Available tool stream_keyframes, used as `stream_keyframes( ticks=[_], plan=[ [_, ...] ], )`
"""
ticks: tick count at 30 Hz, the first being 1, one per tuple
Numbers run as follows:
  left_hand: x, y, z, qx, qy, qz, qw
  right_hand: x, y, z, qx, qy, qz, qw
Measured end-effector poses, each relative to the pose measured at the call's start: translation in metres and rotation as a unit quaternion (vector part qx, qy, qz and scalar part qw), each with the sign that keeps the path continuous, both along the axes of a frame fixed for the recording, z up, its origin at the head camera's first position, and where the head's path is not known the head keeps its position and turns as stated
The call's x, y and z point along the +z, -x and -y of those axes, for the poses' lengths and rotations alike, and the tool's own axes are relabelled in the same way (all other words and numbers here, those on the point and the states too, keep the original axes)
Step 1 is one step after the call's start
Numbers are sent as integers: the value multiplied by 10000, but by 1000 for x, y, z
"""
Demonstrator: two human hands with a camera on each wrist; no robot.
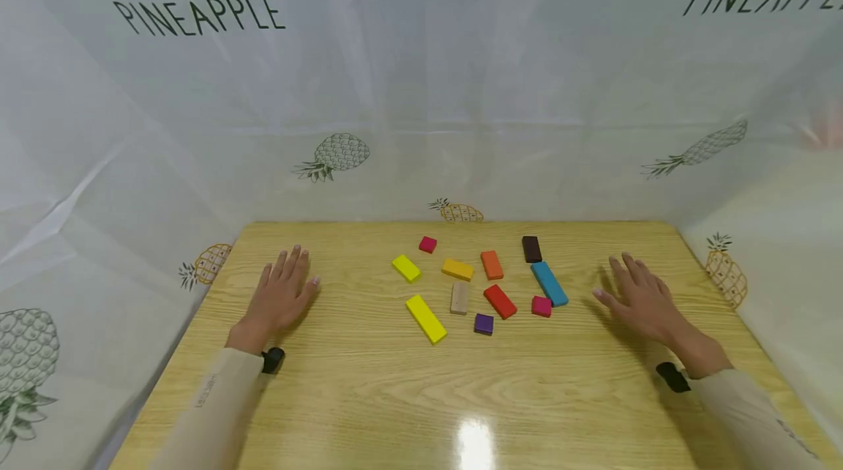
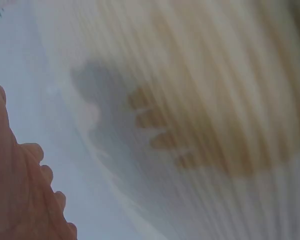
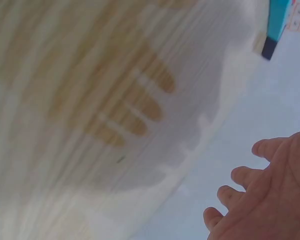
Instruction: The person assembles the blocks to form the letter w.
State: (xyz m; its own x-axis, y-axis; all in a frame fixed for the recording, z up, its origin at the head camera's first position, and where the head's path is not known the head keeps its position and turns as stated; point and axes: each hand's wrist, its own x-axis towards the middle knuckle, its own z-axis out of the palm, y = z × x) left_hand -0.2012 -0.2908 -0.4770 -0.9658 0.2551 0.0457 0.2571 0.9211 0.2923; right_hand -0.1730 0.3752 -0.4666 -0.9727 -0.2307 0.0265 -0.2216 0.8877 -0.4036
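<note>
My left hand (image 1: 279, 298) is held palm down over the left side of the wooden table, fingers straight and holding nothing. On the right, my right hand (image 1: 642, 301) hovers with fingers spread, its shadow falling on the tabletop. Several flat coloured blocks lie scattered between the hands. Nearest the right hand are a long blue block (image 1: 549, 284), a dark brown block (image 1: 532, 249) touching or close to its far end, and a small pink block (image 1: 542, 306). A short yellow block (image 1: 406, 268) and a long yellow block (image 1: 426, 319) lie on the left hand's side.
Mid-table lie amber (image 1: 457, 269), orange (image 1: 492, 265), red (image 1: 500, 301), tan (image 1: 459, 298) and purple (image 1: 484, 323) blocks, with another pink block (image 1: 428, 244) farther back. A pineapple-print sheet (image 1: 421, 89) hangs behind and beside the table (image 1: 369, 397). Each wrist wears a black strap.
</note>
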Motion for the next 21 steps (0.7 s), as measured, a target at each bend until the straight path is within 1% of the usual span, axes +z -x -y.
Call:
stream_keyframes(
  ticks=[4,8,13,18,21],
  plan=[
    [-4,-1,-13,-98,43,-57,9999,2,3,14,113,-15,-117,9999],
    [-6,-4,-26,-164,22,-84,9998,4,4,27,247,-20,-288,9993],
    [-5,-8,-42,-232,114,-112,9996,6,5,42,443,-40,-492,9978],
    [-4,-13,-55,-363,-16,-326,9988,10,4,55,634,-27,-513,9967],
    [-3,-15,-63,-493,-102,-378,9980,12,3,62,725,-37,-502,9961]
  ],
)
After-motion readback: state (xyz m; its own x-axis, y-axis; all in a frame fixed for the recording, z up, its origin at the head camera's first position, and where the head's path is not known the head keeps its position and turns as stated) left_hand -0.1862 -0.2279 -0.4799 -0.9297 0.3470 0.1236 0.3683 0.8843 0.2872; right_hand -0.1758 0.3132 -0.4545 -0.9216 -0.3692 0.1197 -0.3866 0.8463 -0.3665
